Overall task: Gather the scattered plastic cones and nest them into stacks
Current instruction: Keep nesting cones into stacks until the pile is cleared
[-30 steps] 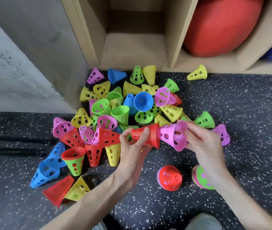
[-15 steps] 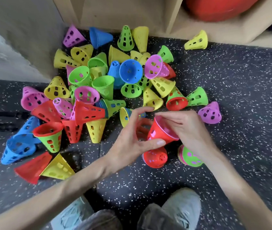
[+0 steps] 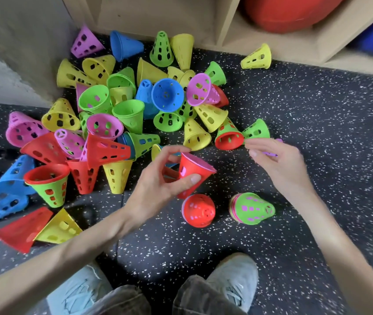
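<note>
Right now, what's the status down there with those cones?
Left hand grips red plastic cone with pink cone nested inside. Right hand open, reaching toward the pile. Two finished stacks beside it on the speckled floor. Nothing blocking.

You get bright, even light and soft shadows under the cones [image 3: 121, 123]. Your right hand [image 3: 278, 160] looks blurry. The shelf [image 3: 294, 48] bends at the picture's edges.

We take this for a gym or sports store-room: speckled black rubber flooring [image 3: 317, 133] fills the frame, wooden cubby shelving [image 3: 226, 21] along the top holds a big red ball [image 3: 290, 12], and perforated training cones [image 3: 135, 105] litter the centre left.
</note>
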